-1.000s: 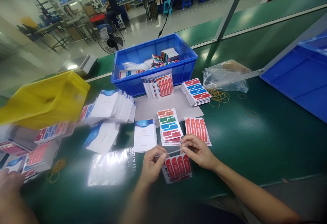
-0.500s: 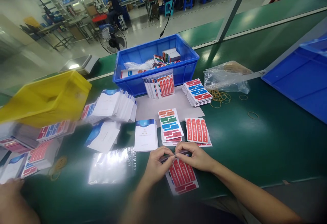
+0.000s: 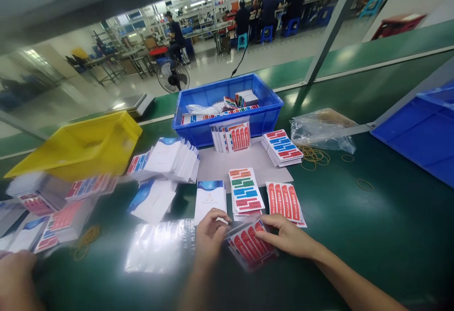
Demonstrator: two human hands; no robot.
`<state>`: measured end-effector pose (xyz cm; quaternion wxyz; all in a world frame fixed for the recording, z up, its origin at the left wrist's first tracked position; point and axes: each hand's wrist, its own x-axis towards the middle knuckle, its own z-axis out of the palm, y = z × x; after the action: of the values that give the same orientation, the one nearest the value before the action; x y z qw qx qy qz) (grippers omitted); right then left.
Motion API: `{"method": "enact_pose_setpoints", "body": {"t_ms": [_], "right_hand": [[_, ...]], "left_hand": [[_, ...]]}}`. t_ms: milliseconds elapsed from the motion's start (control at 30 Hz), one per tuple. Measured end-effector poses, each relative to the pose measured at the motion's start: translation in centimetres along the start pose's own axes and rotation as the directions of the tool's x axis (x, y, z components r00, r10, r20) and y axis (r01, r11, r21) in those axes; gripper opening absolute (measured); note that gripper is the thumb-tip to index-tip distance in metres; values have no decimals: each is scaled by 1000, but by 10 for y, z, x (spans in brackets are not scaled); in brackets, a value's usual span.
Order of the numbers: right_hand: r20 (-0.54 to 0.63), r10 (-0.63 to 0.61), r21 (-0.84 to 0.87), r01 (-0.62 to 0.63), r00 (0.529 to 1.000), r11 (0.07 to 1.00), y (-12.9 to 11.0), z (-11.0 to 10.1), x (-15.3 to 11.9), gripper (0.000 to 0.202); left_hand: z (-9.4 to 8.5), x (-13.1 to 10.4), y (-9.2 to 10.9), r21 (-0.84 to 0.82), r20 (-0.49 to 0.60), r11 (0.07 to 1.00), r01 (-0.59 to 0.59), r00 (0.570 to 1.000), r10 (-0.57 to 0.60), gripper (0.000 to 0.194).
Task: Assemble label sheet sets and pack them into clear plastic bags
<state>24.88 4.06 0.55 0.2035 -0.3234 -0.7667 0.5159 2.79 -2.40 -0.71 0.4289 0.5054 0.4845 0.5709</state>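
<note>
A clear plastic bag of red-striped sticker sheets [image 3: 251,247] is raised and tilted just above the table at front centre. My right hand [image 3: 289,236] grips its upper right side, thumb across the front. At the bag's top left corner is my left hand [image 3: 210,236], fingers curled and thumb close to the index finger; its fingertips are slightly blurred. Just beyond the hands lie a stack of white booklets [image 3: 210,202], multicoloured sticker sheets [image 3: 246,191] and red sticker sheets [image 3: 285,202]. Left of my left hand lie flat clear plastic bags [image 3: 152,249].
A blue bin [image 3: 187,133] holds more sheets, with filled bags [image 3: 239,137] leaning on it. Rubber bands [image 3: 314,156] and a plastic bag [image 3: 322,128] lie right. At left are a yellow bin [image 3: 88,145], booklet piles [image 3: 166,157] and another person's hand [image 3: 17,268].
The bag has been lifted and tilted. My right hand has shifted from the top edge to its right side, and my left hand has moved apart from it. The camera view has tipped upward.
</note>
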Motion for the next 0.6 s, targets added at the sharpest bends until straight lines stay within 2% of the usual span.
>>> {"method": "enact_pose_setpoints", "body": {"t_ms": [67,133,200,233,367,433,500,533,600], "right_hand": [[-80,-11,48,15,997,999,-15,-16,14,34],[-220,-30,83,49,975,995,-30,-37,40,34],[-413,-98,59,134,905,989,-40,-62,78,35],[-469,-115,48,156,875,987,-42,-75,99,35],[-584,-143,17,188,799,982,-32,-114,172,41],[-645,-156,-27,182,748,983,-23,-118,189,45],[-674,-187,-84,177,714,981,-15,-108,191,49],[-668,-207,-116,176,714,978,-12,-98,186,49],[-603,-251,-178,179,757,968,-9,-69,170,48]], "left_hand": [[-12,1,-3,67,-113,995,-73,990,80,29],[-22,3,-5,230,-182,966,-118,970,162,31],[-28,6,-4,392,-175,911,-126,962,208,35],[-30,7,-4,456,-157,881,-123,964,216,39],[-34,9,-8,609,-101,784,-121,969,227,52],[-35,10,-11,629,-115,769,-112,965,235,51],[-36,10,-12,618,-156,781,-89,960,234,48],[-36,10,-12,603,-181,794,-78,956,231,46],[-37,9,-11,559,-224,827,-64,948,225,41]]}}
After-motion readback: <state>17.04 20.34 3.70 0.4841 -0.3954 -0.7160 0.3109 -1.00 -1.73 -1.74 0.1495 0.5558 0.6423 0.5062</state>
